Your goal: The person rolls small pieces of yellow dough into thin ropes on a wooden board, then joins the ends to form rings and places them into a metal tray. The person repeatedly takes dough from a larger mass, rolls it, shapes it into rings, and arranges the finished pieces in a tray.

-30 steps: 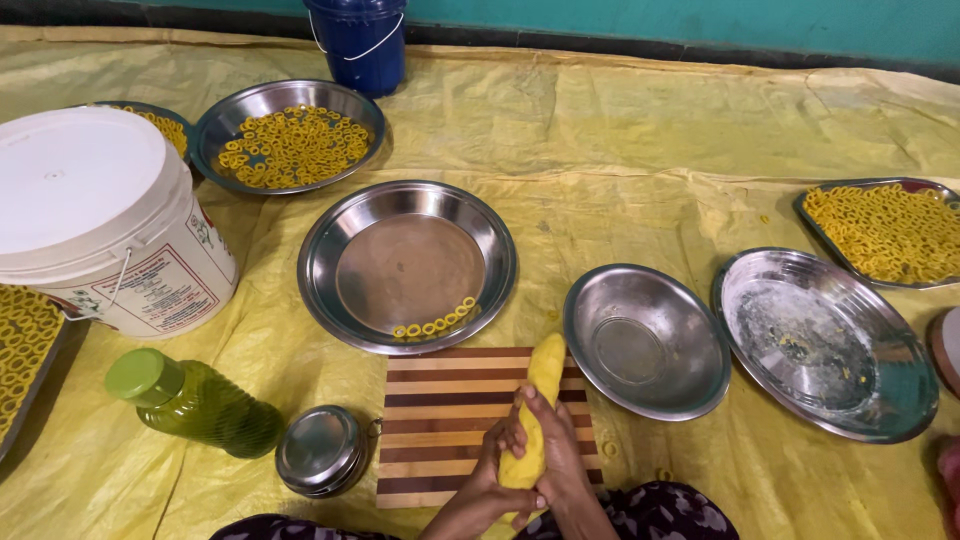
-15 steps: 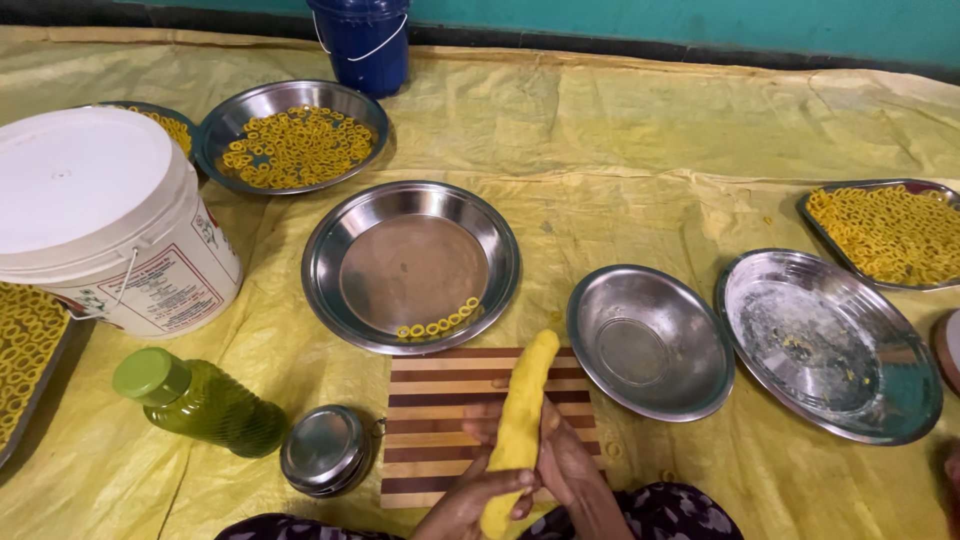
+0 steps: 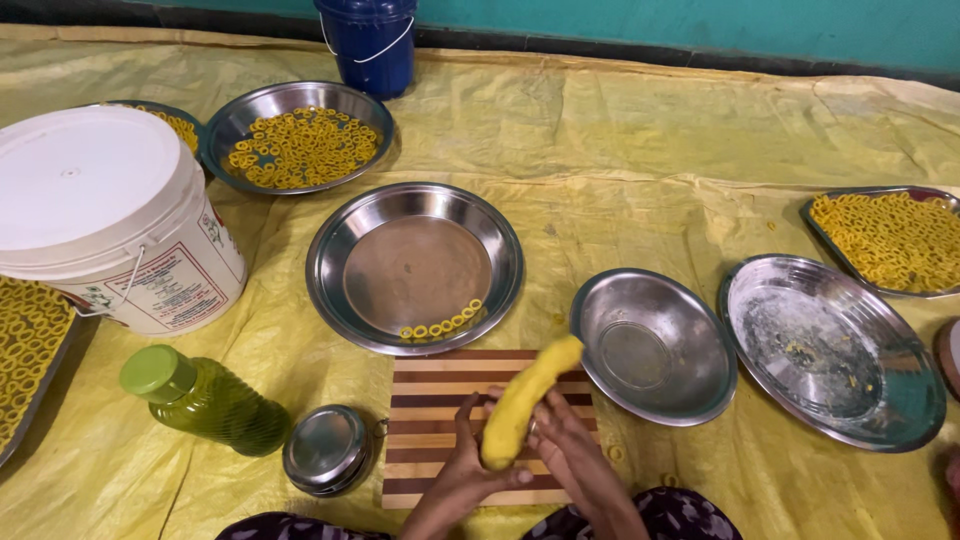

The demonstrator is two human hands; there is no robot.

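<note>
1. While both hands close around its lower end, the yellow dough roll (image 3: 522, 398) stands tilted over the striped wooden board (image 3: 440, 400), its top leaning to the right toward the small steel bowl (image 3: 652, 345).
2. The left hand (image 3: 468, 472) grips the roll from the left side with thumb up, and the right hand (image 3: 562, 458) wraps it from the right.
3. Compared with half a second ago, the roll leans further right and looks a little longer; a second ago it was shorter and nearly upright between the palms.
4. Above the board, a wide steel plate (image 3: 415, 268) holds a short row of yellow rings (image 3: 440, 324) at its near rim.
5. Just left of the board lie a round steel lid (image 3: 326, 449) and a green-capped bottle of yellowish oil (image 3: 205, 401) on its side.
6. Further left stands a white plastic bucket (image 3: 112, 220) with a white lid; a rectangular label with red and green print sits on its side wall.
7. Behind it, a steel plate of rings (image 3: 298, 135) sits near a blue bucket (image 3: 369, 45).
8. To the right lie an empty crumb-speckled plate (image 3: 830, 350) and a tray of rings (image 3: 885, 240), all on a yellow sheet (image 3: 620, 150).
</note>
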